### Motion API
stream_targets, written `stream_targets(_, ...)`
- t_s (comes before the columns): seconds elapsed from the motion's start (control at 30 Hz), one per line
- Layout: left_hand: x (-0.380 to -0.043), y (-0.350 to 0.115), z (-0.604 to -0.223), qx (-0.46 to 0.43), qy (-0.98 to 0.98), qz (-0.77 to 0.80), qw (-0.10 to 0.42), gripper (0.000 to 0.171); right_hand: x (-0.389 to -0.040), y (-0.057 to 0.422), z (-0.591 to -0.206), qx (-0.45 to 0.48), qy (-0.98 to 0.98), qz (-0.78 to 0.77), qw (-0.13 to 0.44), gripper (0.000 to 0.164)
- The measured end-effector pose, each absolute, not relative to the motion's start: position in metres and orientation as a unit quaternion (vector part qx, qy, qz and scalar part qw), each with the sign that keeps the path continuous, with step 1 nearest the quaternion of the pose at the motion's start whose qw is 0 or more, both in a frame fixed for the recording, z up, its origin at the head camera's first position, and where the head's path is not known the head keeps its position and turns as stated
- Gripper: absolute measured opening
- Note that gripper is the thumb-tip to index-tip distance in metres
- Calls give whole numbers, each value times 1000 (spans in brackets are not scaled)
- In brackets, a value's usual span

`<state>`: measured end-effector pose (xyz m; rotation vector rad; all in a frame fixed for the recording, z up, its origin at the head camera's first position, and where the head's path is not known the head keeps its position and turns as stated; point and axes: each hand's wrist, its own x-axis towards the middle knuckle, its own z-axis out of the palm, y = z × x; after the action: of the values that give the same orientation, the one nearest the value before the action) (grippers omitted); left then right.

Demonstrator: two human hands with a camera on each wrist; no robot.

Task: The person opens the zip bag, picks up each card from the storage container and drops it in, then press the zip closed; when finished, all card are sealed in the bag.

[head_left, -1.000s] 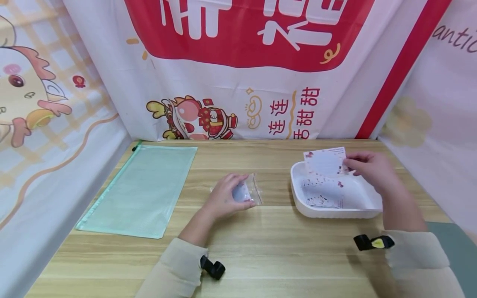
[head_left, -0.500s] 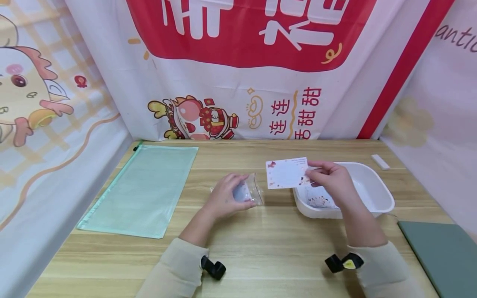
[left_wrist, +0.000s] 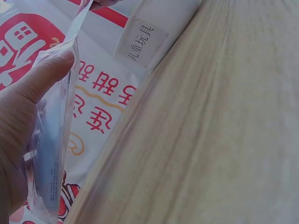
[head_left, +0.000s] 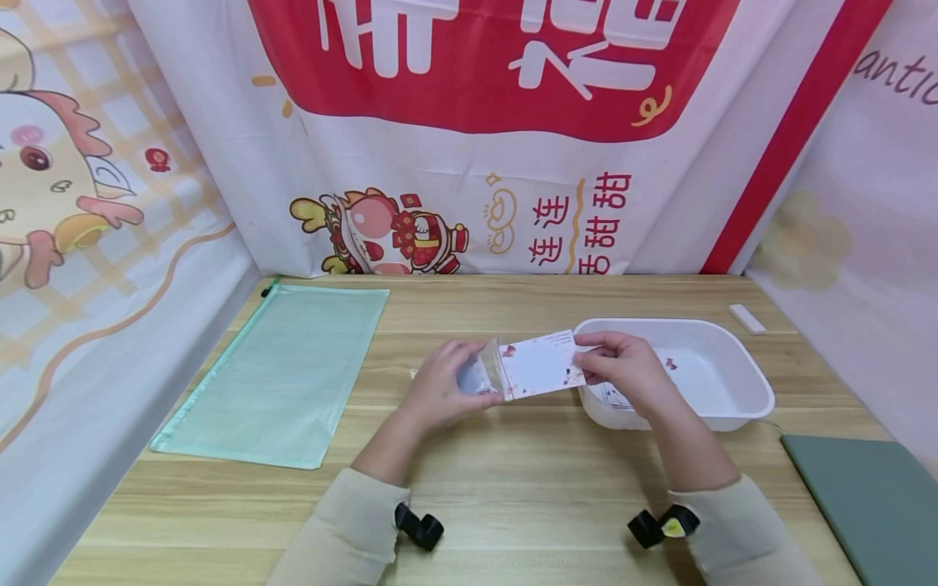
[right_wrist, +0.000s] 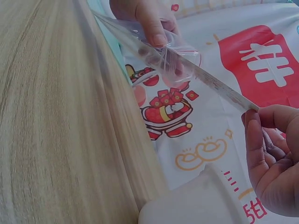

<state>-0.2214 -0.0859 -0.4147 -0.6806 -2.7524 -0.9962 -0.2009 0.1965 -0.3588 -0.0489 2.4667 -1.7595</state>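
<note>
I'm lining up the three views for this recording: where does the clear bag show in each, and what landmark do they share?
Head: near the centre, held by the left hand, with the card at its mouth.
Left wrist: along the left side, beside the thumb.
Right wrist: upper middle, under the thumb.
Shared landmark: the white tub, right in head, top in left wrist, bottom in right wrist.

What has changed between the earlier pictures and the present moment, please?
The right hand has carried the white rectangular printed card leftward, from above the white plastic tray to the mouth of the small clear plastic bag. Nothing was let go: the right hand still pinches the card, the left hand still holds the bag. The tray and the pale green rectangular zip pouch stayed put.
</note>
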Motion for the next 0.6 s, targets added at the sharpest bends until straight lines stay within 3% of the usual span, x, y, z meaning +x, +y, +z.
stream_targets(0.6, -222, -86, -415, -256, -909, -322, 69, 88, -218, 167, -360, -29, 820, -568, 66, 43)
